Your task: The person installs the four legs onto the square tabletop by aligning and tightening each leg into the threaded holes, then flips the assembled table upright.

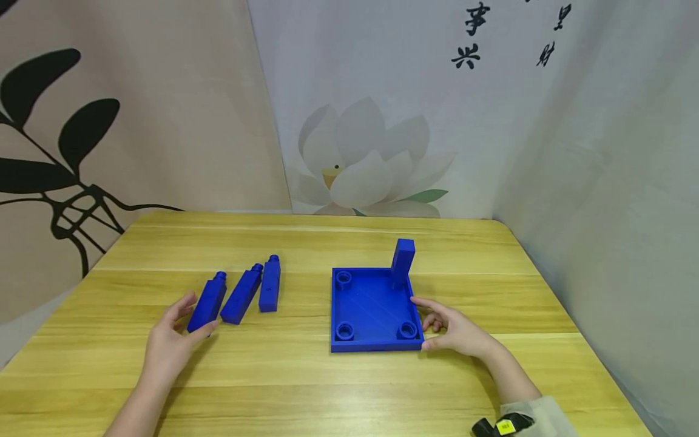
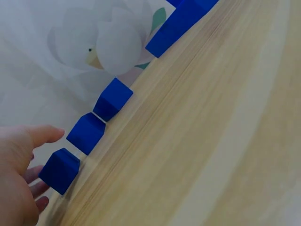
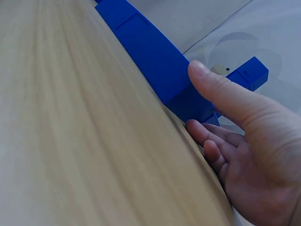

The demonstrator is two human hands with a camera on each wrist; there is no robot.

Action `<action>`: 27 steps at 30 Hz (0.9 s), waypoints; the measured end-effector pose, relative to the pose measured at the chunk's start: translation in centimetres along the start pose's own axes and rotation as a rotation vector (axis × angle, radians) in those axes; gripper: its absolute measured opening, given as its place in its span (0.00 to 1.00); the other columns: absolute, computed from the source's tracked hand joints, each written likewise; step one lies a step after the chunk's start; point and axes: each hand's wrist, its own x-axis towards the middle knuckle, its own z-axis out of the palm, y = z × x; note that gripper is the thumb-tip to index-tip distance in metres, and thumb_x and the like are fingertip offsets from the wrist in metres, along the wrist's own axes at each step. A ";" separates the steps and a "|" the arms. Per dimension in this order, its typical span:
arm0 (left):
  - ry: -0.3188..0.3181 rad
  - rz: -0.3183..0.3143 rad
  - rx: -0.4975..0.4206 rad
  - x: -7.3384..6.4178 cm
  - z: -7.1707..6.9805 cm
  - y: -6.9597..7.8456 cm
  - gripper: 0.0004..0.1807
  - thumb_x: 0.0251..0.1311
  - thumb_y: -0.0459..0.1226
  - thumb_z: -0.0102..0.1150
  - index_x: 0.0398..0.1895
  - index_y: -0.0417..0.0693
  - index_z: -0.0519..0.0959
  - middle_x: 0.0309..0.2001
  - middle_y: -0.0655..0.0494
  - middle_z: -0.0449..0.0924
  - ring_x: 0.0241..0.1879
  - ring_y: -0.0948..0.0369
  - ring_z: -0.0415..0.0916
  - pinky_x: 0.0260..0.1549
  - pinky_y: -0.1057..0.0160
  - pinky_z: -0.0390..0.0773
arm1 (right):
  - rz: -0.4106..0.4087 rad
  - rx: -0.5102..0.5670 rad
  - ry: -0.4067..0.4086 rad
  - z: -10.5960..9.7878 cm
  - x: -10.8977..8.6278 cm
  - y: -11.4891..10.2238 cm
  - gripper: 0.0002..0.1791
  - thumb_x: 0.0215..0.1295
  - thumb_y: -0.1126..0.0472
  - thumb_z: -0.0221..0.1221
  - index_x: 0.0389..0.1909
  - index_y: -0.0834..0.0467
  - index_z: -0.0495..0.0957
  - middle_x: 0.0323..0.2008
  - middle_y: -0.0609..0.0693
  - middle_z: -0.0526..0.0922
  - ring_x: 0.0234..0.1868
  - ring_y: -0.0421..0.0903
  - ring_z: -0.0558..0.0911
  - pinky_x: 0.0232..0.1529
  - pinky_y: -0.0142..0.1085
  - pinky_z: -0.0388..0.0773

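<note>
Three blue square posts with narrow round ends lie on the table, left of centre. Around the leftmost post (image 1: 207, 301) my left hand (image 1: 170, 337) is spread, fingers on its far left side. In the left wrist view the thumb (image 2: 49, 134) stands off that post. A blue square base (image 1: 371, 309) with a raised rim lies to the right, a round socket in three of its corners. From its far right corner rises an upright post (image 1: 403, 261). My right hand (image 1: 455, 331) holds the base's near right corner, thumb at the front, index finger along the right wall.
The middle post (image 1: 242, 294) and the right post (image 1: 270, 284) lie close beside the leftmost one. A wooden table (image 1: 306, 388) carries everything. Behind it hangs a printed curtain (image 1: 371, 158). A black strap device (image 1: 502, 425) is on the right wrist.
</note>
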 end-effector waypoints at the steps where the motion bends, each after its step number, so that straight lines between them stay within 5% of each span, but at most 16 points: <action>1: -0.004 0.000 0.002 0.0 0.1 -0.1 0.42 0.54 0.39 0.70 0.69 0.35 0.61 0.62 0.37 0.67 0.58 0.45 0.65 0.43 0.73 0.64 | 0.000 -0.003 0.000 0.0 0.0 0.0 0.48 0.52 0.63 0.71 0.72 0.59 0.57 0.39 0.55 0.79 0.43 0.53 0.75 0.41 0.32 0.70; 6: -0.026 -0.019 0.009 -0.1 0.2 -0.5 0.42 0.54 0.37 0.70 0.69 0.32 0.60 0.61 0.34 0.67 0.57 0.42 0.67 0.45 0.74 0.65 | -0.004 -0.015 -0.001 0.0 0.1 0.2 0.47 0.53 0.62 0.71 0.72 0.59 0.57 0.39 0.55 0.79 0.43 0.53 0.76 0.41 0.32 0.71; 12: -0.024 -0.027 0.039 -0.1 0.7 -0.9 0.39 0.54 0.36 0.70 0.67 0.32 0.62 0.58 0.30 0.65 0.55 0.39 0.67 0.51 0.45 0.69 | -0.015 -0.017 0.000 0.1 0.0 0.2 0.47 0.53 0.62 0.71 0.72 0.59 0.57 0.40 0.56 0.79 0.43 0.52 0.76 0.42 0.32 0.71; 14: -0.006 -0.013 0.054 -0.1 0.9 -1.0 0.38 0.54 0.34 0.70 0.66 0.32 0.64 0.59 0.30 0.64 0.55 0.38 0.66 0.51 0.43 0.69 | -0.016 -0.014 0.000 0.1 0.0 0.2 0.47 0.53 0.63 0.71 0.72 0.60 0.57 0.40 0.56 0.79 0.43 0.53 0.76 0.42 0.32 0.71; 27: 0.134 0.004 0.068 -0.2 1.3 -0.9 0.30 0.51 0.26 0.67 0.61 0.33 0.71 0.54 0.31 0.70 0.53 0.38 0.68 0.51 0.42 0.69 | -0.012 -0.018 0.004 0.1 0.0 0.1 0.47 0.53 0.62 0.71 0.72 0.60 0.57 0.39 0.56 0.79 0.43 0.53 0.76 0.41 0.32 0.71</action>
